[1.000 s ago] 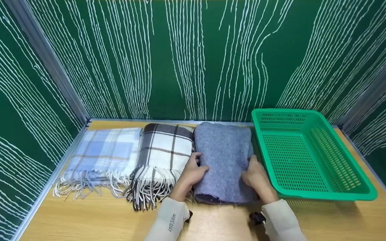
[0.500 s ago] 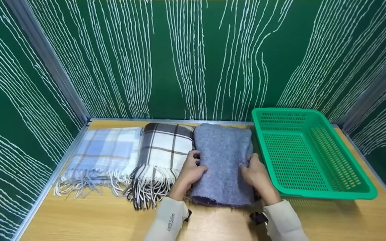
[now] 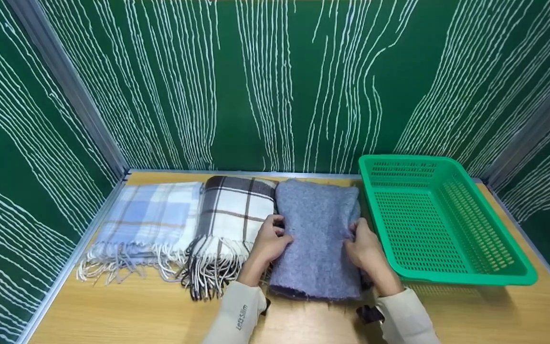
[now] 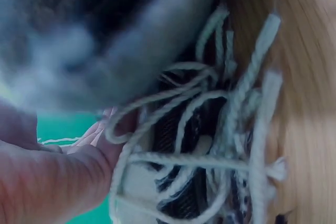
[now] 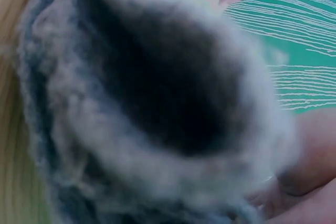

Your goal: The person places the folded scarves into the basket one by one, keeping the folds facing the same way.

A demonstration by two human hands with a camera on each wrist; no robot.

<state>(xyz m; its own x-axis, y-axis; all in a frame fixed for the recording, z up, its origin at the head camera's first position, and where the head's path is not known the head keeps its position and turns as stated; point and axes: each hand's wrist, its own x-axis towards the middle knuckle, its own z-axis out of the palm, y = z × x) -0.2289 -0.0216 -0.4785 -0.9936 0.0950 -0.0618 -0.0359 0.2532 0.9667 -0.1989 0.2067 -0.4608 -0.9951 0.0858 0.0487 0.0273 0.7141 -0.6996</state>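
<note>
A folded blue-grey scarf (image 3: 317,234) lies between both hands in the head view. My left hand (image 3: 271,241) grips its left side, thumb on top and fingers curled at the edge. On the opposite side, my right hand (image 3: 364,246) pinches the scarf's right edge, and the cloth puckers there. The right wrist view shows the scarf's folded end (image 5: 173,177) close up, looped open around a dark hollow. In the left wrist view, the left hand's thumb (image 4: 58,182) sits under the blurred grey cloth (image 4: 147,51), beside white fringe strands (image 4: 194,158).
Left of the scarf lies a folded white, brown and black checked scarf (image 3: 237,210) with long fringe. Beyond it is a light-blue plaid scarf (image 3: 151,215). A green plastic basket (image 3: 466,278) stands close to the right hand. Green walls (image 3: 229,95) enclose the wooden table (image 3: 136,310).
The blue-grey scarf has slid slightly toward the person, its near edge lower in view. Both hands keep their hold on its sides; the other scarves and the basket stay put.
</note>
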